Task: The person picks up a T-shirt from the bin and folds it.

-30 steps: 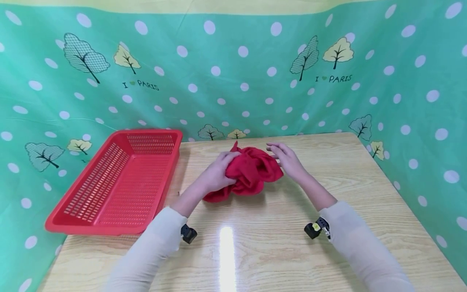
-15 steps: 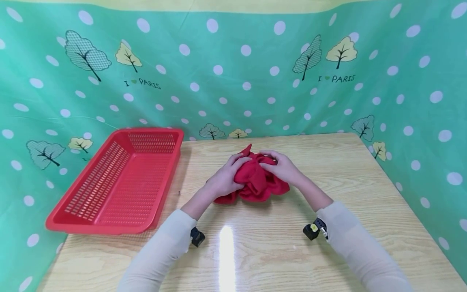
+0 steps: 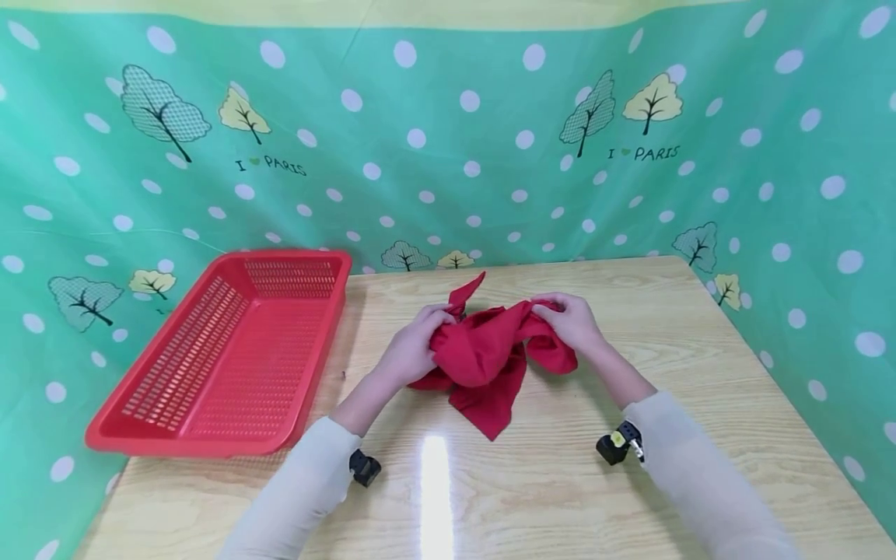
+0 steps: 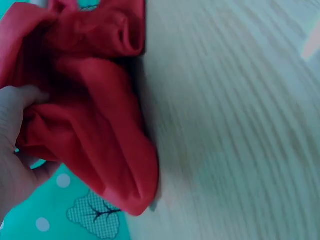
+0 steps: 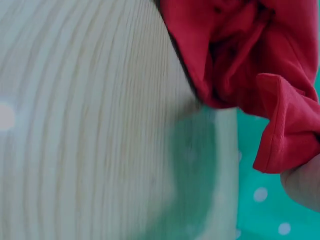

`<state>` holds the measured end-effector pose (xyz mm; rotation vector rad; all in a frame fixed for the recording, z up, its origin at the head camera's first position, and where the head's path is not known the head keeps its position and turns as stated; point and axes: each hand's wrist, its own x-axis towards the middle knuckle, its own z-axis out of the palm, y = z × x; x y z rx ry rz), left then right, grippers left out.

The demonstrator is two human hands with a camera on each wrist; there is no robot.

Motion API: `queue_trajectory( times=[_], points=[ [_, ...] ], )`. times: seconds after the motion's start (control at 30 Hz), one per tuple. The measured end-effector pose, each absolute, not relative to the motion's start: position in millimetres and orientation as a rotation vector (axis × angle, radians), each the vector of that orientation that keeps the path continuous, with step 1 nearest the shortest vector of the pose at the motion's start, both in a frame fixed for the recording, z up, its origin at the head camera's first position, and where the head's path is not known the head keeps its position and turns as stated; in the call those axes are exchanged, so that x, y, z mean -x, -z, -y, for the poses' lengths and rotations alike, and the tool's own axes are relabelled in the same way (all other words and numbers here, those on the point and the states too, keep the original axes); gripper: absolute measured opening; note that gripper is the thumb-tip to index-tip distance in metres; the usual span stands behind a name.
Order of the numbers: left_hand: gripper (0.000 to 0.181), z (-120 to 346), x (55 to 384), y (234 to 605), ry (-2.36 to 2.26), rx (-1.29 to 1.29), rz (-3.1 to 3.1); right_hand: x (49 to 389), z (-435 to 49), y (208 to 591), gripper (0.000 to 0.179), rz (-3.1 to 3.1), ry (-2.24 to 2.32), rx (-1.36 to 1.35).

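Note:
A crumpled red cloth (image 3: 479,354) lies bunched between both hands on the wooden table, one corner hanging toward the front and another pointing up at the back. My left hand (image 3: 411,346) grips its left side; in the left wrist view the thumb presses into a fold of the cloth (image 4: 95,125). My right hand (image 3: 570,323) pinches the right part and lifts it a little. In the right wrist view a hemmed corner of the cloth (image 5: 275,125) sticks out by the thumb (image 5: 305,182).
A red plastic basket (image 3: 308,404) with slotted walls stands at the left of the wooden table (image 3: 546,482). A green dotted curtain (image 3: 434,194) hangs behind the table and along its sides. A small dark speck (image 3: 343,375) lies near the basket.
The right hand came in from beside the cloth, took hold of it, and moved right, spreading the bundle. A corner now hangs toward the front. The left hand keeps its grip.

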<state>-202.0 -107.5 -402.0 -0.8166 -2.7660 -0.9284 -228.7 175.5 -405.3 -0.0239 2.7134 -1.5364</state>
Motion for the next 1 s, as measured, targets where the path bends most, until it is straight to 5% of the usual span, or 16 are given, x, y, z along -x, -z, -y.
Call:
queue_trajectory(
  times=[0.23, 0.5, 0.67, 1.0],
  points=[
    [0.045, 118, 205, 395, 0.988, 0.533, 2.758, 227, -200, 407, 0.034, -2.722, 1.503, -0.059],
    [0.016, 120, 212, 391, 1.282, 0.161, 2.684, 226, -220, 416, 0.037, -2.716, 1.392, -0.041],
    [0.017, 121, 215, 392, 1.345, 0.123, 2.751, 225, -223, 424, 0.046, -2.650, 1.238, 0.161],
    [0.021, 114, 225, 374, 1.503, 0.072, 2.727, 227, -232, 420, 0.036, -2.552, 1.244, 0.292]
  ],
)
